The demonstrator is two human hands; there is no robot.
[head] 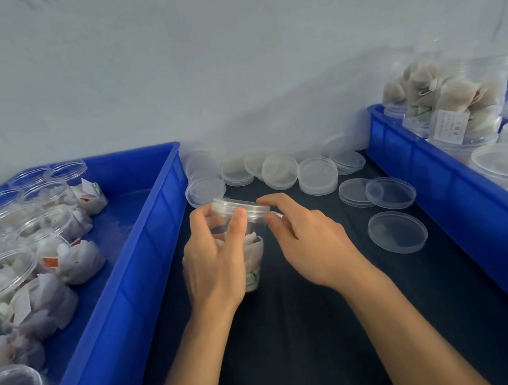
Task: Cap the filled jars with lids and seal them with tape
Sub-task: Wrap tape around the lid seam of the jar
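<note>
A clear plastic jar [253,258] filled with white tea bags stands on the dark table between the two crates. My left hand [216,257] wraps around its body. A translucent lid [242,209] sits on the jar's mouth. My right hand [306,243] pinches the lid's right rim with fingertips and thumb. Loose lids [279,170] lie in stacks along the wall behind the jar, with more lids [397,232] to the right. No tape is in view.
A blue crate [143,251] on the left holds several open filled jars [10,271]. A blue crate [434,172] on the right holds capped jars [463,101], some stacked. A dark table [302,350] runs between them, with a pale wall behind.
</note>
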